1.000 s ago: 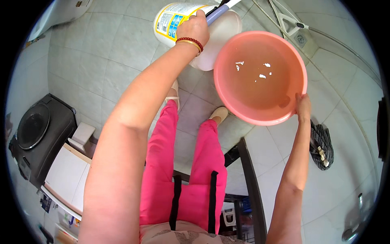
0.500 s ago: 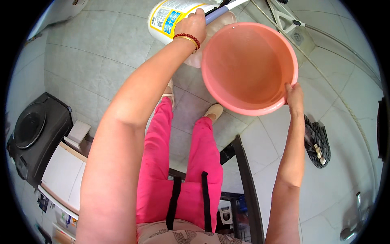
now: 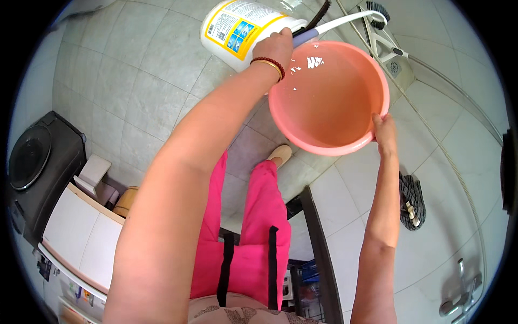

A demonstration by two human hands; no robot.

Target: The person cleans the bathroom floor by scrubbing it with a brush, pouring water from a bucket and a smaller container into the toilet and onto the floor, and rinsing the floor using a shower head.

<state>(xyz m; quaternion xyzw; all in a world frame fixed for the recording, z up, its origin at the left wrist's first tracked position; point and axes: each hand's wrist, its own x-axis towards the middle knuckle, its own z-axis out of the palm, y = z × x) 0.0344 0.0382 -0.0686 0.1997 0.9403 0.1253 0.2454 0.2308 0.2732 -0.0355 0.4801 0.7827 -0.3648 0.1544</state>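
Note:
My right hand point(image 3: 384, 128) grips the right rim of a round pink basin point(image 3: 324, 147), held up over the tiled floor with a little water glinting at its far side. At the basin's far left rim, my left hand point(image 3: 278, 49), with a bead bracelet and a bangle on its wrist, is closed on the purple grip of a long white-handled brush point(image 3: 345, 21). The brush's dark head lies at the top. Just behind that hand stands a white tub point(image 3: 237, 29) with a yellow and blue label. My pink trousers and one pale shoe point(image 3: 280, 155) show below.
A dark sandal point(image 3: 412, 195) lies on the tiles at right, beside a thin hose point(image 3: 453, 162). A floor drain point(image 3: 395, 67) sits at top right. A black appliance point(image 3: 32, 162) and white cabinet point(image 3: 81, 232) stand at left; a dark frame point(image 3: 318, 243) rises near my legs.
The basin has shifted a little to the left and closer to the white tub. My left hand has come down to the basin's rim, still on the brush handle.

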